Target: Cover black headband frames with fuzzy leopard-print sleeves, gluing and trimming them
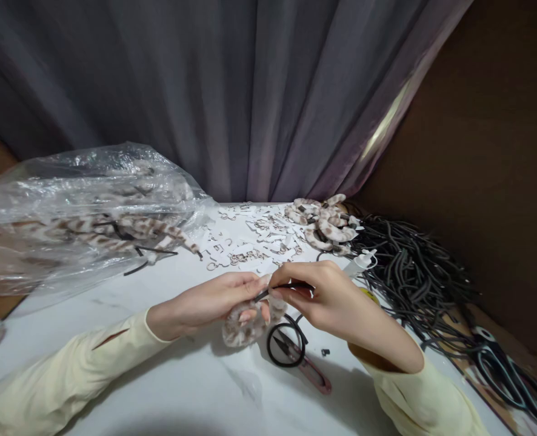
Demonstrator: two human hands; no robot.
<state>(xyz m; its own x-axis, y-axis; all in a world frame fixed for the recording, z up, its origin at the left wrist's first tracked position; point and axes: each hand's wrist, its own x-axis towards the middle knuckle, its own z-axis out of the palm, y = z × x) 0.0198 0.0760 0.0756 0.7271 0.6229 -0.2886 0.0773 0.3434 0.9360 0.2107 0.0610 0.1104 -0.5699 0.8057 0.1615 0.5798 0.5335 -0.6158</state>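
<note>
My left hand [232, 297] is closed around a white and brown spotted plush strip [241, 330], which hangs curled below the fingers. A thin black cord [262, 295] runs from the plush to my right hand [316, 293], whose fingers pinch it. The two hands meet at the fingertips, above the table. Just under them lie a black ring-shaped coil [271, 348] and a pair of thread snips [316, 375] with a reddish handle. A tiny black piece [325, 352] sits to the right of the snips.
A clear plastic bag [86, 175] with plush strips fills the left. Small metal clasps and rings [250, 254] are scattered at the back, near finished-looking plush loops [327, 224]. A white bottle [362, 261], a heap of black cords [409, 266] and large scissors [500, 369] lie right.
</note>
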